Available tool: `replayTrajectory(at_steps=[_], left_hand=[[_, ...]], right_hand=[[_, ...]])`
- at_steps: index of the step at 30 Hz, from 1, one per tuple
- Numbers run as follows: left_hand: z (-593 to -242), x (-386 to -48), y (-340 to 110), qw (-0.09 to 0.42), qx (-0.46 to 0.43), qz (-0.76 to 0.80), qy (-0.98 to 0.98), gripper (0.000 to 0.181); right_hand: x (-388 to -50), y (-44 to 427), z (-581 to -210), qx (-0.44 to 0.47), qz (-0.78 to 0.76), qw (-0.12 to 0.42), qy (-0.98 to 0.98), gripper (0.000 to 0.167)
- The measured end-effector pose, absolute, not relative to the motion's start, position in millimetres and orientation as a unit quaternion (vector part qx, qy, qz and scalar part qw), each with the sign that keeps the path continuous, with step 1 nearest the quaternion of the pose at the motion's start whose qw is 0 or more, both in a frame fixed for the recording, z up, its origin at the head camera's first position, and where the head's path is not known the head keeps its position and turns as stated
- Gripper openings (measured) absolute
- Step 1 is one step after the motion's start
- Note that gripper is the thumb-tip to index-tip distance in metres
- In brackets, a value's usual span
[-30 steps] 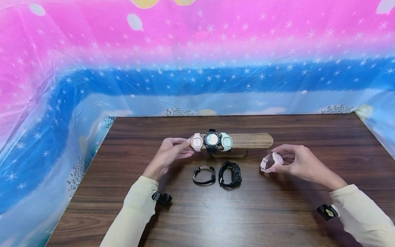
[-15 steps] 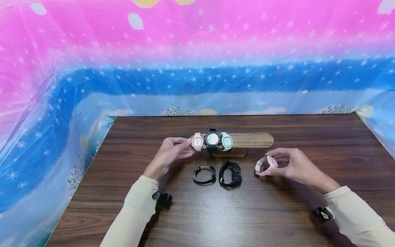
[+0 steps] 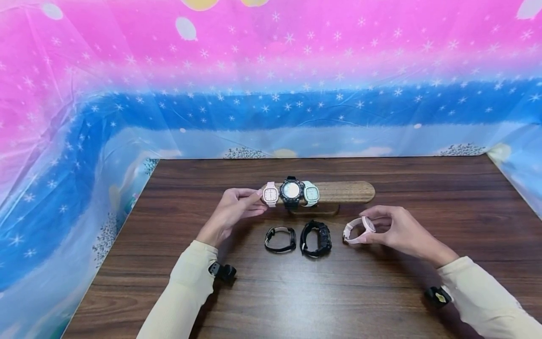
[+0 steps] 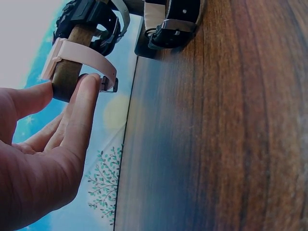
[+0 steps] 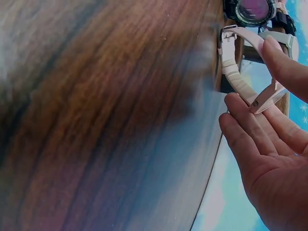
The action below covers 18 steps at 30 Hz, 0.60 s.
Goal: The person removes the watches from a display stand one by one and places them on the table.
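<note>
A wooden watch stand (image 3: 347, 192) carries a pink square watch (image 3: 270, 194), a black round watch (image 3: 291, 190) and a mint-green watch (image 3: 311, 194) on its left half. My left hand (image 3: 230, 212) pinches the bar's left end between thumb and fingers, right beside the pink watch on it. In the left wrist view, that bar end (image 4: 66, 82) sits between my thumb and fingertips. My right hand (image 3: 402, 233) pinches a second pink watch (image 3: 353, 230) by its case, strap buckled into a loop, above the table front-right of the stand.
Two looped watches lie on the brown wooden table (image 3: 279, 296) before the stand: a slim black one (image 3: 292, 240) and a chunky black one (image 3: 325, 240). A patterned pink and blue cloth (image 3: 271, 103) hangs behind. Each sleeve bears a small black wrist camera (image 3: 224, 272).
My right hand has moved left and slightly down with the pink watch, bringing it nearer the two black watches. The left hand keeps its place on the stand's end.
</note>
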<state>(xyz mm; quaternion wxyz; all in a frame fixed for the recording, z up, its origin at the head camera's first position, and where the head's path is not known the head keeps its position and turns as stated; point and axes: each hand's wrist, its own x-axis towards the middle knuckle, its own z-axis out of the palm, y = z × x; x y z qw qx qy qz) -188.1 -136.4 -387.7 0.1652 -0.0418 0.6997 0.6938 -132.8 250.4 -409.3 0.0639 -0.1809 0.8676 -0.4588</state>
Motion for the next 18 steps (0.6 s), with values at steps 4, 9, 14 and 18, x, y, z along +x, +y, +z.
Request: replayTrajectory(at_steps=[4, 9, 14, 18], left_hand=[[-387.7, -188.3, -136.5, 0.165, -0.042, 0.694, 0.699, 0.034], [-388.0, -188.3, -136.7, 0.164, -0.042, 0.698, 0.696, 0.034], [-387.6, -188.2, -136.6, 0.164, -0.039, 0.700, 0.694, 0.035], [-387.2, -187.9, -136.4, 0.164, -0.036, 0.699, 0.695, 0.036]], right_hand=[[-133.1, 249.6, -410.8, -0.177, -0.466, 0.073, 0.864, 0.051], [-133.1, 248.6, -412.0, -0.180, -0.457, 0.067, 0.868, 0.053], [-132.7, 247.1, -412.4, -0.191, -0.434, 0.058, 0.879, 0.054], [-132.6, 245.7, -412.8, -0.198, -0.406, 0.044, 0.891, 0.054]])
